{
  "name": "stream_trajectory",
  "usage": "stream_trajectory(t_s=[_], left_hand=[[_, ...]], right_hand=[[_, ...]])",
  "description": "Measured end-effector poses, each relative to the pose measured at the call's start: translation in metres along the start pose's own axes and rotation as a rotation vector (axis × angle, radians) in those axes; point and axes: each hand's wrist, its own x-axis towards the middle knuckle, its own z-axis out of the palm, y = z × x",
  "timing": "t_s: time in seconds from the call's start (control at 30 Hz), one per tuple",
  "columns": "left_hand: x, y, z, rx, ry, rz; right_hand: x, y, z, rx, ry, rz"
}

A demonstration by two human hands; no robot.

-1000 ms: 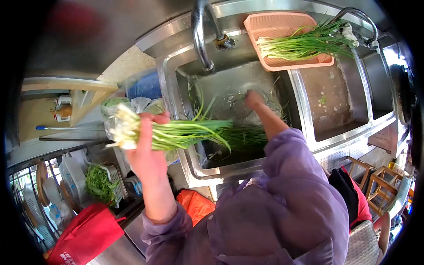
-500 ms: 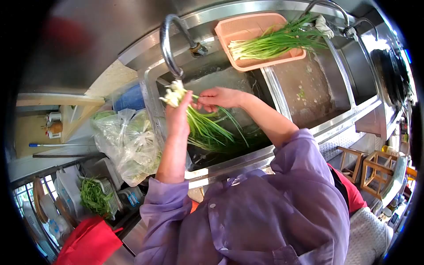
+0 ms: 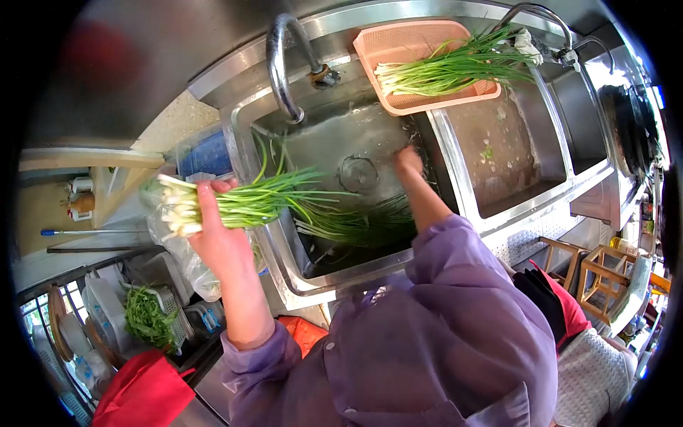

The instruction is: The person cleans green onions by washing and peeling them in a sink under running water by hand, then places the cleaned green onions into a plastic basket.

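My left hand [image 3: 215, 231] is wrapped round a bunch of green onions [image 3: 265, 201], held over the left rim of the sink. Their white ends point left and the green leaves reach over the basin. My right hand [image 3: 409, 162] is low in the left sink basin [image 3: 327, 135], near its right wall. Blur hides its fingers, and I see nothing clearly in it. More green onions [image 3: 356, 226] lie in the water along the basin's near side, below my right forearm.
A pink plastic basket [image 3: 416, 35] holding green onions [image 3: 441, 71] straddles the sink's back edge and divider. A curved faucet [image 3: 279, 67] rises behind the basin. Clear plastic bags [image 3: 192, 260] sit at the left, and a rack of leafy greens [image 3: 151, 317] stands below them.
My left hand has carried the green onions left, out from over the basin to its rim. My right hand has left the bunch and moved right and down into the basin.
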Motion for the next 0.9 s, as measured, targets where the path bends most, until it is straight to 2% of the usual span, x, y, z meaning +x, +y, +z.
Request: stream_trajectory(t_s=[0.03,0.1,0.13,0.2,0.23,0.3,0.33,0.4,0.47,0.5,0.53,0.6,0.7,0.73,0.8,0.87,0.9], left_hand=[[-0.003,-0.003,-0.001,0.016,-0.025,-0.018],[-0.005,-0.013,-0.009,0.036,-0.031,-0.069],[-0.006,-0.018,-0.011,0.043,-0.022,-0.061],[-0.010,-0.026,-0.013,0.058,-0.022,-0.153],[-0.009,-0.032,-0.017,0.081,-0.038,-0.184],[-0.008,-0.048,-0.025,0.085,-0.055,-0.251],[-0.009,-0.054,-0.025,0.113,-0.034,-0.340],[-0.009,-0.075,-0.027,0.088,-0.065,-0.435],[-0.013,-0.087,-0.018,0.037,-0.077,-0.479],[-0.013,-0.092,-0.015,0.055,-0.081,-0.483],[-0.013,-0.097,-0.012,0.075,-0.087,-0.494],[-0.011,-0.099,-0.013,0.120,-0.049,-0.477],[-0.008,-0.076,-0.008,0.110,-0.021,-0.362],[-0.007,-0.062,-0.003,0.098,-0.033,-0.310],[-0.003,-0.048,-0.012,0.091,-0.050,-0.301],[-0.003,-0.035,-0.011,0.093,-0.056,-0.243],[-0.004,-0.033,-0.012,0.069,-0.054,-0.233]], right_hand=[[0.010,0.000,0.034,-0.084,-0.054,-0.121],[-0.028,-0.022,0.040,-0.090,-0.177,-0.512],[-0.044,-0.034,0.034,-0.090,-0.185,-0.523],[-0.072,-0.056,0.016,0.202,-0.516,-0.673],[-0.081,-0.060,0.011,0.200,-0.522,-0.689],[-0.097,-0.062,-0.003,0.658,-0.635,-0.879],[-0.113,-0.067,-0.021,0.655,-0.637,-0.887],[-0.153,-0.077,-0.057,0.694,-0.569,-1.071],[-0.175,-0.079,-0.059,0.668,-0.523,-1.122],[-0.182,-0.078,-0.063,0.505,-0.438,-1.253],[-0.192,-0.079,-0.064,0.493,-0.442,-1.264],[-0.192,-0.073,-0.060,0.408,-0.282,-1.298],[-0.153,-0.047,-0.045,-0.146,0.034,-1.251],[-0.136,-0.036,-0.040,-0.517,0.118,-1.041],[-0.097,-0.020,-0.034,-0.558,0.209,-0.682],[-0.048,-0.010,-0.026,-0.302,0.292,-0.254],[-0.035,-0.007,-0.026,-0.228,0.317,-0.143]])
